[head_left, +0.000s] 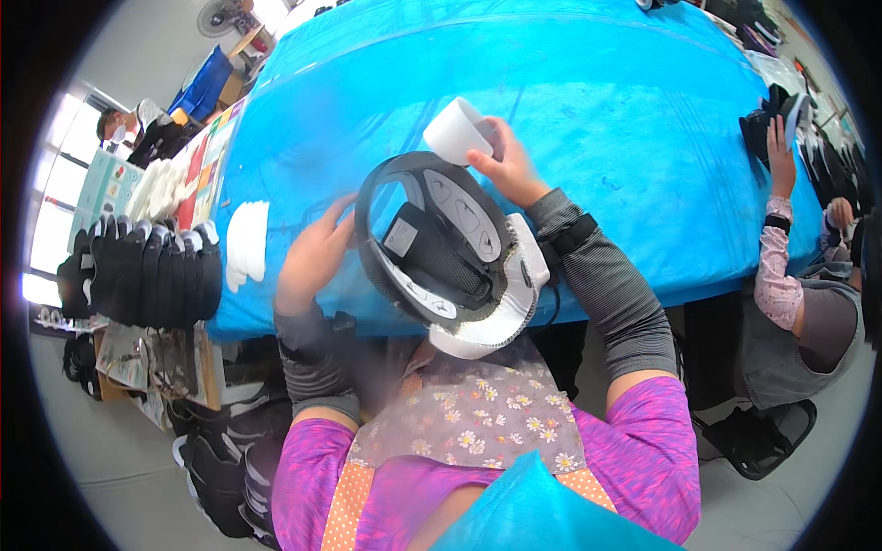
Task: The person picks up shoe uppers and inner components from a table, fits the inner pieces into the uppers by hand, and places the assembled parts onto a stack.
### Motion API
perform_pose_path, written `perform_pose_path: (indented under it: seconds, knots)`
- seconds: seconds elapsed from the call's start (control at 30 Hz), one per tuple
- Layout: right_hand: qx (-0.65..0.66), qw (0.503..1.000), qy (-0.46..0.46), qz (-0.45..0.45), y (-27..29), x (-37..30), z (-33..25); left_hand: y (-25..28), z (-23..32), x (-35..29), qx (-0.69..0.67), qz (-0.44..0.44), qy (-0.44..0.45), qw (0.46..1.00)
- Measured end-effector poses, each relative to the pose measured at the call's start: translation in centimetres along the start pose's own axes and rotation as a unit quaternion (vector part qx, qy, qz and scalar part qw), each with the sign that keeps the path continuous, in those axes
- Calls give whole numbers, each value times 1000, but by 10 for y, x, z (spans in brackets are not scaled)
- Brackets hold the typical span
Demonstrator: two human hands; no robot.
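Apart — right hand (514, 168) clamped on white roll (456, 132), left hand (310, 254) touching black-and-white piece (452, 262), grip unclear.

purple shirt (648, 455) | grey sleeves (614, 298) | floral apron (478, 418) | dotted orange straps (348, 503)

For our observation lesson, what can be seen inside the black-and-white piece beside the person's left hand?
Inside the black-and-white piece: white panels with outlined shapes, a pale label and black material. Whatever lies beneath the label is covered.

fan (217, 17), upper left | blue bin (201, 84), nearby | window (57, 225), left | black chair (749, 443), lower right
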State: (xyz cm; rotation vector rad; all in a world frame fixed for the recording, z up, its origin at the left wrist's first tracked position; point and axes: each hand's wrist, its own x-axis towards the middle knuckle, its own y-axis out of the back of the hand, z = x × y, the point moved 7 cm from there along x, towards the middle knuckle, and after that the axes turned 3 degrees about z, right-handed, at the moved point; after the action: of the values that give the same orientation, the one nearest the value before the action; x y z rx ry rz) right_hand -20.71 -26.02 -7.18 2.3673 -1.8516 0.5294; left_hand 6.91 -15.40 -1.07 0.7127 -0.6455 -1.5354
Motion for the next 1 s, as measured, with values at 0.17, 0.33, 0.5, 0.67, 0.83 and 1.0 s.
perform_pose_path:
  seconds: [0.17, 0.33, 0.5, 0.67, 0.83, 1.0]
  knots:
    - [-78, 996, 31, -19, -8, -1, -13, 22, 11, 22, 85, 161, -255, 950]
    - [-72, 996, 54, -4, 12, -12, -61, -17, 59, 34, -344, -117, -215, 906]
    - [-159, 982, 92, 51, -8, -73, -143, -17, 33, 35, -298, 10, -235, 925]
    - [-269, 962, 34, -3, -72, -115, -158, -26, 29, 33, -428, -16, -163, 889]
    - [-361, 932, -7, 11, -102, -113, -109, -30, 18, 37, -453, -14, -125, 883]
    - [-439, 897, 26, 38, -120, -108, -93, -28, 12, 34, -465, -3, -123, 877]
